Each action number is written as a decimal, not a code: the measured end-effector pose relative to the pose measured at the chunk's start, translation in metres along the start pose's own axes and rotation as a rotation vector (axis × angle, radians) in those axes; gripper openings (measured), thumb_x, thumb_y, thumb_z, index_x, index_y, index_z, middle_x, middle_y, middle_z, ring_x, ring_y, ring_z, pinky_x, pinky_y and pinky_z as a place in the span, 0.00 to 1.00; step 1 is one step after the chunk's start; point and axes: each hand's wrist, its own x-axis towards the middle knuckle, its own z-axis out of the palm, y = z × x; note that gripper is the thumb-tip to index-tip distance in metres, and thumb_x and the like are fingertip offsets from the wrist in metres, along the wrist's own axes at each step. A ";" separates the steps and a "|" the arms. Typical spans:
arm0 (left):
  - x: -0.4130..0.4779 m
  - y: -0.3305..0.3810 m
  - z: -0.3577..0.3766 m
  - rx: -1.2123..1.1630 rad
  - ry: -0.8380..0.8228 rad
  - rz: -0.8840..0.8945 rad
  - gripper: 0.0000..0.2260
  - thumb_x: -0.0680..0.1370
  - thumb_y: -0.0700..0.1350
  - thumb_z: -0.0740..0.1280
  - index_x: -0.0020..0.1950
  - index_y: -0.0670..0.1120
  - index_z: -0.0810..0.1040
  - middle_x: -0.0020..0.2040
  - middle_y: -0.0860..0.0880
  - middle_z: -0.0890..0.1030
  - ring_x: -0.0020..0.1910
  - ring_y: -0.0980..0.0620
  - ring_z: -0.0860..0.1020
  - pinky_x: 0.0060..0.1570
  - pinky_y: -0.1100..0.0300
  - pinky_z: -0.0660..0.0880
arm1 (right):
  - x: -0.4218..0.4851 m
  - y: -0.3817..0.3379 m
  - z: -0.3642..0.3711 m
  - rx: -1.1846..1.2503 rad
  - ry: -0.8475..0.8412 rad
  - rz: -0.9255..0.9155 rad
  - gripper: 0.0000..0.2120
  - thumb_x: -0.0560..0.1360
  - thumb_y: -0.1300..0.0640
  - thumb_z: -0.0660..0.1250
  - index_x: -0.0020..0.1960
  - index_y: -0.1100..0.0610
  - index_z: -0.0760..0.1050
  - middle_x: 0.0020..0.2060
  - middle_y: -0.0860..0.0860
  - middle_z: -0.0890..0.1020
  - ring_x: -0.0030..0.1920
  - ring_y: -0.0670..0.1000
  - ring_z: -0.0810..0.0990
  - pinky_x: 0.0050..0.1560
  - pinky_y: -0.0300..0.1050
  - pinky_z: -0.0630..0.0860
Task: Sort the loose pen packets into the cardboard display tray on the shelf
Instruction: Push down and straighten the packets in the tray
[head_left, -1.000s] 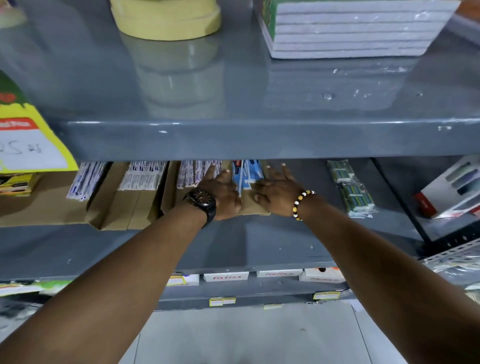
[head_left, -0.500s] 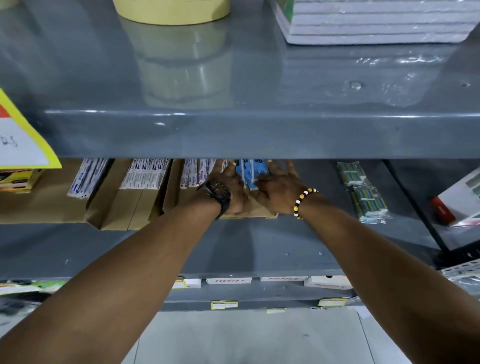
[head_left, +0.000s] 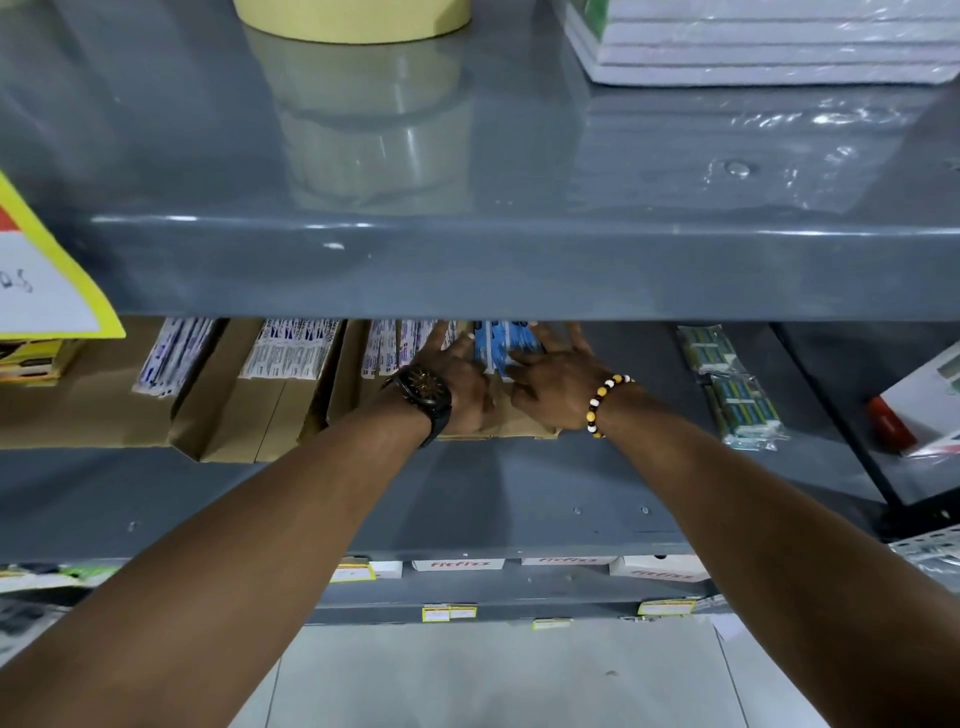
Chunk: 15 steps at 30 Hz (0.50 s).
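Observation:
Both my hands reach into the middle grey shelf, onto a brown cardboard display tray (head_left: 524, 423). Blue pen packets (head_left: 506, 340) stand in its right part, white packets (head_left: 387, 345) in its left part. My left hand (head_left: 460, 376), with a black watch, lies on the tray with its fingers spread against the white and blue packets. My right hand (head_left: 550, 379), with a beaded bracelet, touches the blue packets from the right, fingers apart. The upper shelf's edge hides the packets' tops and my fingertips.
Two more cardboard trays (head_left: 249, 415) with white packets stand to the left. Green wrapped packs (head_left: 735, 389) lie on the shelf to the right. The upper shelf lip (head_left: 519, 270) hangs low over the opening. A yellow price sign (head_left: 47, 280) hangs at left.
The view has tilted down a little, so the upper shelf covers more of the packets. Both hands have stayed on the tray, my fingers shifting slightly against the blue packets.

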 end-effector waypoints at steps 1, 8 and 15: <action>0.001 -0.001 0.000 0.017 0.003 0.007 0.25 0.81 0.57 0.46 0.71 0.53 0.73 0.73 0.56 0.72 0.80 0.46 0.47 0.72 0.38 0.31 | -0.002 0.002 0.000 0.019 0.032 -0.008 0.22 0.79 0.43 0.49 0.69 0.41 0.71 0.76 0.43 0.63 0.79 0.54 0.47 0.72 0.68 0.38; 0.001 -0.003 0.005 0.005 0.086 0.020 0.23 0.81 0.57 0.49 0.67 0.50 0.76 0.70 0.53 0.74 0.80 0.45 0.50 0.73 0.39 0.35 | -0.002 0.008 0.005 0.069 0.075 -0.015 0.22 0.75 0.42 0.50 0.56 0.42 0.81 0.70 0.41 0.73 0.77 0.52 0.56 0.72 0.63 0.39; -0.008 -0.008 0.011 -0.048 0.101 0.016 0.27 0.82 0.57 0.50 0.78 0.46 0.62 0.81 0.48 0.57 0.80 0.46 0.45 0.74 0.42 0.34 | 0.004 0.003 0.005 0.085 0.037 -0.001 0.22 0.78 0.43 0.51 0.65 0.46 0.76 0.70 0.42 0.72 0.78 0.54 0.49 0.72 0.64 0.39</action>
